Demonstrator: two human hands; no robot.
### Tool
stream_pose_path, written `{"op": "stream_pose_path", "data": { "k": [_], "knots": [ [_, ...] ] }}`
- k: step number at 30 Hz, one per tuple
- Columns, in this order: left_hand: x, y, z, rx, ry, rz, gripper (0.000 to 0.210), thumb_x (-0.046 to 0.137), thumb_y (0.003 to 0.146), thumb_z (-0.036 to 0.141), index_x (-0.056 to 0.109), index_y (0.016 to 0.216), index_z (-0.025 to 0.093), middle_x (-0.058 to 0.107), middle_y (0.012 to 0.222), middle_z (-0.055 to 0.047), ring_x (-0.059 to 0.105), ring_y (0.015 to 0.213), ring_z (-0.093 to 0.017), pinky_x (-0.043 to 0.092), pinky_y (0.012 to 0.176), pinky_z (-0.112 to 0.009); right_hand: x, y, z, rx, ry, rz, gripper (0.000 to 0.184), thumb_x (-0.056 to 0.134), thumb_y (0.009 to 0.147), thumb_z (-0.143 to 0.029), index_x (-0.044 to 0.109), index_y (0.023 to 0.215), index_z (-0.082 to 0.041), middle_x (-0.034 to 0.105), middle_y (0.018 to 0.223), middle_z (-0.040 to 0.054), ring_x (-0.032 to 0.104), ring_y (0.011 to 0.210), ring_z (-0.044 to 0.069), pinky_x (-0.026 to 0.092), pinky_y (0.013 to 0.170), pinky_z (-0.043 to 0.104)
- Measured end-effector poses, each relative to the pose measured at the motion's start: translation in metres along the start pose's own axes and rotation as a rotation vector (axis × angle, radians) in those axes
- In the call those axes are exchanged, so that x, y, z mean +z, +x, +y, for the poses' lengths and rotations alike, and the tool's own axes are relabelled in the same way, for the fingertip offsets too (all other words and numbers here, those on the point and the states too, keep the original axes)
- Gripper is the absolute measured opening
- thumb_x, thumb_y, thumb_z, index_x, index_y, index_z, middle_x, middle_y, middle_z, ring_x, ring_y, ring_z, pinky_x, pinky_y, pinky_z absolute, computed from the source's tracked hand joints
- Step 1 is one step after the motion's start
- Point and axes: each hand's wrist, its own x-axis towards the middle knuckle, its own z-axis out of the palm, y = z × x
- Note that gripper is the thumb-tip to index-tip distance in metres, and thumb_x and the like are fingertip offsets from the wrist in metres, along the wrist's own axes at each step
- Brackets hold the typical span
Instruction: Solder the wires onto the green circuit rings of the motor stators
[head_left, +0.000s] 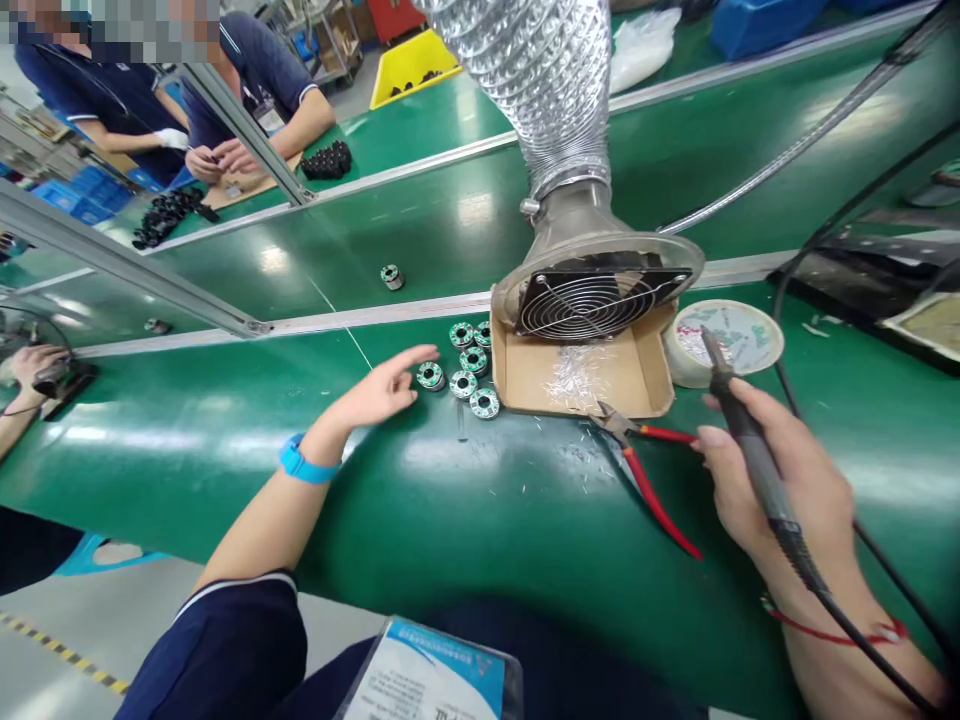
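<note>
My left hand hovers over the green bench with its index finger stretched out and the other fingers loosely curled; nothing shows in it. Just beyond its fingertips stands a small round part with a green circuit board on top, and several like it cluster to the right. In my right hand is a soldering iron, its tip pointing up and away over a round white tub. Close by its fingertips lie red-handled cutters, jaws apart, touching the front edge of a cardboard tray.
A fume extractor fan on a silver duct hangs over the tray, which holds cut wire bits. A lone round part stands behind the ledge. Two co-workers sit across; another person's hand is at far left.
</note>
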Motion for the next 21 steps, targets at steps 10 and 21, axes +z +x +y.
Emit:
{"op": "stream_pose_path", "data": {
  "k": [10, 21],
  "knots": [
    [0.05, -0.039, 0.032, 0.072, 0.025, 0.01, 0.034, 0.071, 0.088, 0.024, 0.068, 0.121, 0.019, 0.062, 0.096, -0.003, 0.05, 0.076, -0.013, 0.044, 0.076, -0.027, 0.0, -0.012, -0.015, -0.006, 0.083, 0.208, 0.044, 0.069, 0.083, -0.04, 0.069, 0.123, -0.021, 0.075, 0.107, 0.0126, 0.075, 0.089, 0.024, 0.061, 0.085, 0.045],
    [0.095, -0.072, 0.11, 0.091, -0.582, -0.237, 0.043, 0.076, 0.085, 0.03, 0.064, 0.125, 0.019, 0.054, 0.081, 0.003, 0.038, 0.06, -0.007, 0.031, 0.054, -0.022, -0.026, -0.032, -0.122, -0.145, 0.389, -0.335, 0.048, 0.071, 0.087, -0.019, 0.06, 0.133, -0.029, 0.075, 0.096, -0.0019, 0.074, 0.09, 0.012, 0.062, 0.088, 0.028]
  ]
}}
